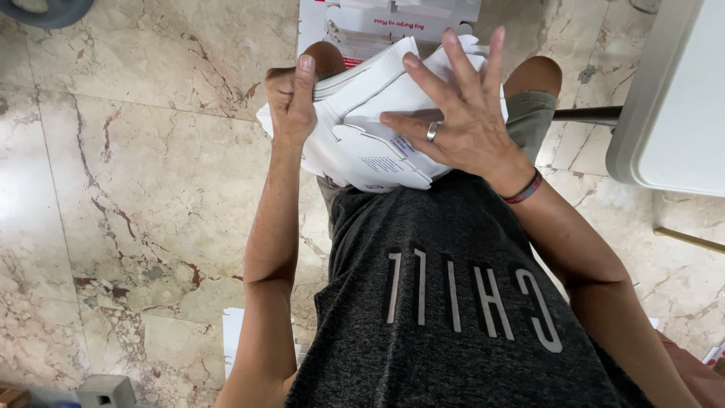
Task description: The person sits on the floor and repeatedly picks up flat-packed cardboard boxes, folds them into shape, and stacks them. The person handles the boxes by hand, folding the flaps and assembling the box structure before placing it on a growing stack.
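- Head view, looking straight down: a stack of flat white cardboard box blanks [377,143] sits on the person's lap, across the knees, just above the hem of the dark grey T-shirt [453,302].
- Left hand [291,98] is clenched on the stack's left edge, thumb up along the side, fingers curled under; edges of several sheets show beside the thumb.
- Right hand [461,113] lies flat on top of the stack w/ fingers spread wide, palm pressing the top sheet; not gripping anything. Silver ring [432,132] on one finger, dark red-and-black wristband [524,190] at the wrist.
- Top blank shows cut flaps and a small printed patch near its lower edge; print too small to tell.
- Just beyond the stack, at the top edge, an open white-and-red carton [362,23] stands on the floor.
- Marble floor [136,189], beige w/ brown veins, all around.
- White worktop [672,98] w/ rounded corner at right, dark metal leg bar [589,115] under it, near the right knee.
- Lower left: small grey block [106,391] on the floor; a white sheet [232,336] partly hidden behind the left arm.
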